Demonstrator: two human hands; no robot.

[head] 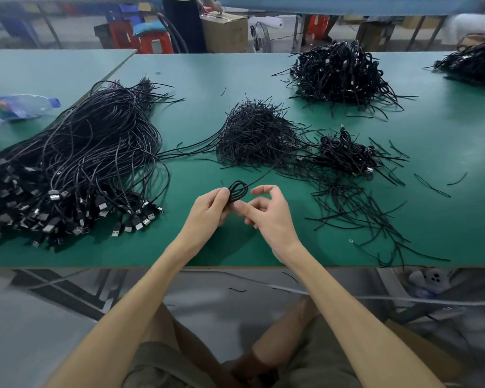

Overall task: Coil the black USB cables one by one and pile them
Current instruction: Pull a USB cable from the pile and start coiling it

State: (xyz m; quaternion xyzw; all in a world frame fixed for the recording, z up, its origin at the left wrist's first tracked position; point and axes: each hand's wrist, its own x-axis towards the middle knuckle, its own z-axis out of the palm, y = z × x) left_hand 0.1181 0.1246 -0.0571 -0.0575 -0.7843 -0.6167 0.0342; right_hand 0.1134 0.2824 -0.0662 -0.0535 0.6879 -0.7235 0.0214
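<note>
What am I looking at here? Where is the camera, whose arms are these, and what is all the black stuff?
No machine here: the one picture comes from a camera worn on a person's head, looking down at their own bare arms. The left hand grips a coiled cable; the right hand is beside it, fingers curled, and I cannot tell whether it pinches anything. On the green table lie a bundle of loose USB cables at left, a heap of short black strands in the middle, a pile of coiled cables to its right, a larger pile farther back, and a plastic bottle.
</note>
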